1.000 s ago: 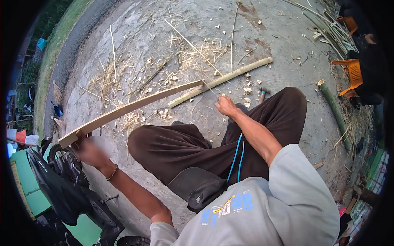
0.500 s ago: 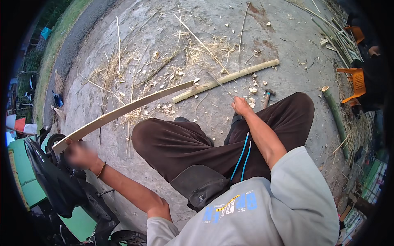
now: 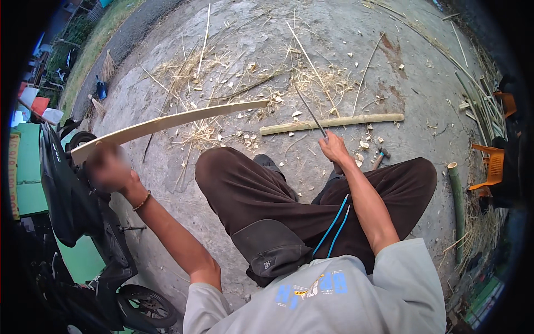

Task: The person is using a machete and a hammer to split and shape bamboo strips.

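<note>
My left hand (image 3: 113, 171), partly blurred, grips the near end of a long, flat bamboo slat (image 3: 177, 118). The slat bows away to the right, its far end above the ground litter. In my right hand (image 3: 334, 148), closed in front of my right knee, is a long, thin-bladed knife (image 3: 309, 107). Its blade points forward and a little left, crossing over a round bamboo pole (image 3: 356, 121) that lies on the ground. A hammer (image 3: 381, 158) with a dark head rests beside my right knee.
Shavings and chips (image 3: 245, 136) litter the concrete, with thin bamboo strips among them. A black motorbike (image 3: 67, 189) stands close on my left. To the right are a green bamboo pole (image 3: 456, 209), an orange plastic chair (image 3: 489, 166) and a stack of bamboo lengths (image 3: 475, 103).
My left hand has risen with the slat, which lies more level. The knife shows more clearly, pointing forward. The whole view has shifted and turned slightly.
</note>
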### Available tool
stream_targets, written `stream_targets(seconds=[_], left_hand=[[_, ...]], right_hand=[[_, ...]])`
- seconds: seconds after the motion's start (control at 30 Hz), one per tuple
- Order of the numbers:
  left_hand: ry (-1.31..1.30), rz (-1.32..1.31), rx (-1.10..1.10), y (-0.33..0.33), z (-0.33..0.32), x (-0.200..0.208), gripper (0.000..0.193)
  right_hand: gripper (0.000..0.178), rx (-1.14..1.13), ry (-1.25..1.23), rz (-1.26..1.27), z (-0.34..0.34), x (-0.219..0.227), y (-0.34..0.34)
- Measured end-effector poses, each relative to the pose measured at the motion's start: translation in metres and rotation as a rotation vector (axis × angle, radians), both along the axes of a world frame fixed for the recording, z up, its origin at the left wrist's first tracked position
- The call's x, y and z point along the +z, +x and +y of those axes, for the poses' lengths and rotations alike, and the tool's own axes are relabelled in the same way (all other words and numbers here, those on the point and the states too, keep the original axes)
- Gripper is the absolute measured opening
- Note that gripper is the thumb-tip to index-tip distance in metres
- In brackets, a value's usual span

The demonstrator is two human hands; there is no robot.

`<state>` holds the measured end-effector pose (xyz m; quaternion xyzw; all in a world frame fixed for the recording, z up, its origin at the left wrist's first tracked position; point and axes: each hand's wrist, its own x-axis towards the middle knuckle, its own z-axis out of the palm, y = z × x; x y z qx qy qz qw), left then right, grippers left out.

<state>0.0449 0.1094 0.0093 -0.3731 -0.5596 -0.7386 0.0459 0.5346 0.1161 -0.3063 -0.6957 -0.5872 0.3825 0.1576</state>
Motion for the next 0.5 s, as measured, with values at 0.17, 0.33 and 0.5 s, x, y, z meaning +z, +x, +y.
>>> stream_targets(seconds=[0.17, 0.33, 0.5], left_hand=[[-0.071, 0.119, -0.056, 0.048, 0.012, 0.008, 0.035], [-0.078, 0.161, -0.115, 0.071, 0.016, 0.016, 0.041], [-0.104, 0.203, -0.097, 0.071, 0.012, 0.020, 0.046]], right_hand=[[0.057, 0.121, 0.082, 0.171, 0.015, 0.071, -0.053], [0.051, 0.281, 0.132, 0.406, 0.022, 0.132, -0.098], [0.049, 0.271, 0.241, 0.286, 0.024, 0.035, -0.117]])
